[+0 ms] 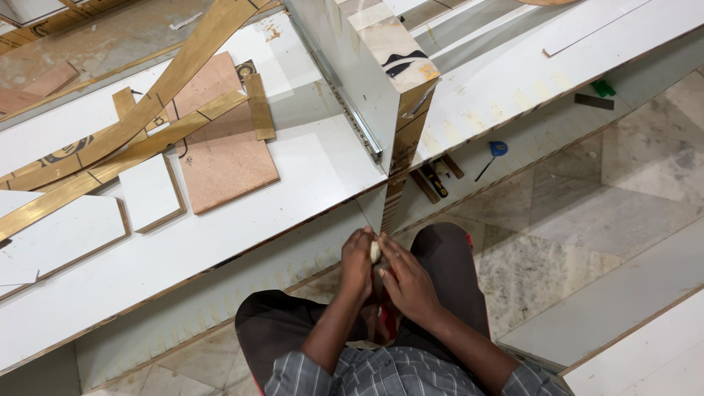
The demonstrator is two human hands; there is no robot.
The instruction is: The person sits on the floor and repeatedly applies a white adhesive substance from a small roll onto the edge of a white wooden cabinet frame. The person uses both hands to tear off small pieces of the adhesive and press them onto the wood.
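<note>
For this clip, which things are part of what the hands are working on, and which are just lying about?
In hand:
left hand
right hand
small pale object pinched between them
gold edge strip on the upright white panel

Lying about:
brown square board
blue tape measure
green piece
long gold strips

Place: carpentry workshop
Boards: white laminated panels (220, 242) lying flat, offcuts (224, 158) on top
Trim: gold edge strips (147, 110), far left
Floor: marble (587, 198), hand tools (433, 180) lying under the panels

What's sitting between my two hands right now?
In the head view, a small pale object is pinched between the left hand and right hand; its kind is unclear.
</note>
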